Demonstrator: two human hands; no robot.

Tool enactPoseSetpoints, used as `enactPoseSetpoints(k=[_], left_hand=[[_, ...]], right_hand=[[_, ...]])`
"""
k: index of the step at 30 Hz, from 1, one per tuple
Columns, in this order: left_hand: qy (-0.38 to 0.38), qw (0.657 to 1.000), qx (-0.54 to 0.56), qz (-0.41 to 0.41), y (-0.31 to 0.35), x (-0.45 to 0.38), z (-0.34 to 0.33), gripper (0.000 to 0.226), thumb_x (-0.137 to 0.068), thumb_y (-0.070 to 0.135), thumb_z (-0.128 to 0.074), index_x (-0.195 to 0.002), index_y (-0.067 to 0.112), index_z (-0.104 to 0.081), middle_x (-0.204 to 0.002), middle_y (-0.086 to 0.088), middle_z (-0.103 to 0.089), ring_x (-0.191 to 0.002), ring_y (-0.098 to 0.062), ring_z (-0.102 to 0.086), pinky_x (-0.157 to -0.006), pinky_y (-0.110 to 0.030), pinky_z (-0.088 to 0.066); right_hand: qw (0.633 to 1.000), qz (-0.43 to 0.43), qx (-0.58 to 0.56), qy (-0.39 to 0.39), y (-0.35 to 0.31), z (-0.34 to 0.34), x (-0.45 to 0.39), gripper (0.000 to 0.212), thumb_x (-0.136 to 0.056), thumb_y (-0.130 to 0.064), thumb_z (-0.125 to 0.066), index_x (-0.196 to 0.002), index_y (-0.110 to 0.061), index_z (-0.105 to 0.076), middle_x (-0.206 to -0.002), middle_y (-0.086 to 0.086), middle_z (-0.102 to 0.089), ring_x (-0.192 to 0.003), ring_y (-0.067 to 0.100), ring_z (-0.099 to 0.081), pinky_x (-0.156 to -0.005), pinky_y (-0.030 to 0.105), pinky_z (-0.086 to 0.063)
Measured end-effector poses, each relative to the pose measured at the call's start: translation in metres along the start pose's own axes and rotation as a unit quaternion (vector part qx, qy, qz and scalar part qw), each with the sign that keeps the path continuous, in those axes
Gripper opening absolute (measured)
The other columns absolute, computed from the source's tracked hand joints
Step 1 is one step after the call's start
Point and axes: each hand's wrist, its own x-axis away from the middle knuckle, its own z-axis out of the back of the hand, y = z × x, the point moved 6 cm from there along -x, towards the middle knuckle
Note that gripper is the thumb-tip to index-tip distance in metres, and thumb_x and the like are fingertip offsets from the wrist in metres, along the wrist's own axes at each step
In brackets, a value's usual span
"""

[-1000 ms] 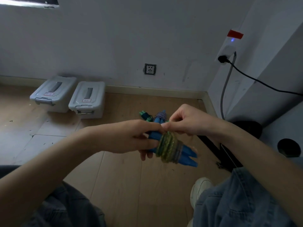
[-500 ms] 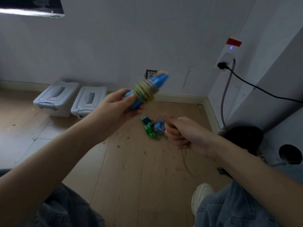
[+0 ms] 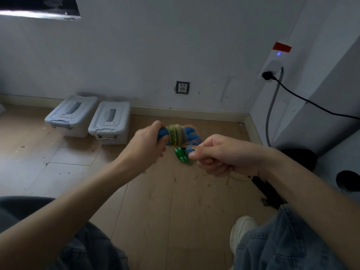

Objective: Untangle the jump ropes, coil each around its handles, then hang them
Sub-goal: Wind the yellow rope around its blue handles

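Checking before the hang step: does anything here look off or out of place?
Small dark debris flecks litter the wooden floor. A second jump rope, green-handled, lies on the floor beyond the hands, not hung. The left hand holds the coiled blue-handled rope, which looks tidy.

Single head-worn wide-angle view, looking forward and down from a seated person's height toward a room corner. Both forearms enter from the lower corners, close to the lens; knees fill the bottom edge, the wooden floor (image 3: pixel 155 211) the middle, the wall (image 3: pixel 155 45) the upper frame.

Glossy plastic bins (image 3: pixel 109 121) on matt, scuffed wooden floor (image 3: pixel 155 211).
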Motion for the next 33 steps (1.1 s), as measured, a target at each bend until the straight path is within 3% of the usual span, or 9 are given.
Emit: enactPoseSetpoints(k=[5, 9, 11, 16, 19, 23, 27, 30, 33], left_hand=[[-0.140, 0.988, -0.036, -0.055, 0.015, 0.008, -0.020, 0.010, -0.092, 0.021, -0.048, -0.101, 0.016, -0.049, -0.072, 0.013, -0.050, -0.057, 0.004, -0.055, -0.052, -0.004, -0.044], [-0.292, 0.952, -0.028, -0.088, 0.031, 0.017, -0.026, 0.014, -0.092, 0.022, -0.046, -0.105, 0.020, -0.050, -0.077, 0.009, -0.058, -0.060, 0.007, -0.058, -0.057, -0.009, -0.048], [-0.330, 0.939, 0.033, -0.086, 0.037, 0.021, -0.021, 0.013, -0.092, 0.019, -0.045, -0.103, 0.019, -0.052, -0.079, 0.007, -0.058, -0.065, 0.004, -0.060, -0.060, -0.013, -0.050], [-0.320, 0.935, 0.126, -0.088, 0.042, 0.017, -0.001, 0.014, -0.092, 0.014, -0.045, -0.094, 0.026, -0.052, -0.079, 0.005, -0.059, -0.068, -0.002, -0.062, -0.062, -0.018, -0.051], [-0.310, 0.939, 0.125, -0.084, 0.040, 0.013, 0.004, 0.012, -0.091, 0.015, -0.046, -0.094, 0.024, -0.053, -0.081, 0.004, -0.059, -0.069, -0.003, -0.062, -0.061, -0.019, -0.051], [-0.348, 0.923, 0.124, -0.105, 0.048, 0.019, -0.004, 0.015, -0.093, 0.014, -0.046, -0.097, 0.026, -0.053, -0.080, 0.005, -0.060, -0.067, 0.000, -0.061, -0.060, -0.016, -0.051], [-0.370, 0.891, 0.250, -0.085, 0.047, 0.024, 0.004, 0.015, -0.088, 0.020, -0.048, -0.099, 0.019, -0.057, -0.083, 0.008, -0.064, -0.074, -0.004, -0.063, -0.064, -0.017, -0.051], [-0.313, 0.861, 0.399, -0.035, 0.044, 0.017, 0.014, 0.023, -0.084, 0.019, -0.048, -0.103, 0.012, -0.058, -0.083, 0.010, -0.065, -0.075, -0.005, -0.063, -0.064, -0.016, -0.051], [-0.210, 0.826, 0.523, 0.026, 0.039, 0.005, 0.015, 0.030, -0.080, 0.018, -0.051, -0.108, 0.010, -0.060, -0.085, -0.001, -0.066, -0.074, -0.010, -0.065, -0.065, -0.017, -0.052]], right_hand=[[0.991, -0.029, 0.078, 0.106, 0.000, 0.029, 0.002, 0.043, -0.095, -0.027, -0.047, -0.053, -0.019, -0.041, -0.046, -0.005, -0.031, -0.038, 0.008, -0.022, -0.038, 0.021, -0.017], [0.978, -0.064, 0.168, 0.105, 0.011, 0.033, 0.006, 0.033, -0.090, -0.041, -0.052, -0.069, -0.016, -0.059, -0.047, -0.009, -0.040, -0.036, 0.004, -0.032, -0.036, 0.016, -0.027], [0.985, -0.054, 0.140, 0.080, 0.011, 0.032, 0.007, 0.038, -0.081, -0.048, -0.057, -0.075, -0.012, -0.061, -0.046, -0.009, -0.038, -0.037, 0.005, -0.030, -0.036, 0.016, -0.025], [0.997, -0.004, 0.032, 0.070, 0.000, 0.040, 0.009, 0.038, -0.072, -0.049, -0.061, -0.047, -0.023, -0.048, -0.045, -0.006, -0.027, -0.038, 0.009, -0.019, -0.039, 0.022, -0.013], [0.995, 0.027, -0.009, 0.098, -0.002, 0.046, 0.008, 0.043, -0.074, -0.045, -0.061, -0.046, -0.021, -0.039, -0.044, -0.006, -0.026, -0.037, 0.008, -0.019, -0.036, 0.018, -0.017], [0.997, 0.021, 0.006, 0.072, 0.001, 0.039, 0.003, 0.038, -0.076, -0.043, -0.061, -0.044, -0.024, -0.051, -0.043, -0.008, -0.032, -0.035, 0.007, -0.024, -0.035, 0.017, -0.020], [0.998, 0.021, -0.041, 0.036, 0.006, 0.034, 0.004, 0.044, -0.068, -0.054, -0.071, -0.071, -0.011, -0.064, -0.067, 0.015, -0.047, -0.057, 0.028, -0.035, -0.054, 0.027, -0.028], [0.991, 0.050, -0.119, 0.035, 0.003, 0.029, 0.002, 0.032, -0.074, -0.051, -0.064, -0.067, -0.020, -0.063, -0.056, 0.000, -0.046, -0.042, 0.013, -0.035, -0.040, 0.016, -0.029], [0.976, 0.080, -0.174, 0.101, 0.002, 0.028, -0.003, 0.039, -0.086, -0.047, -0.048, -0.060, -0.018, -0.046, -0.050, -0.006, -0.032, -0.036, 0.004, -0.021, -0.031, 0.014, -0.020]])
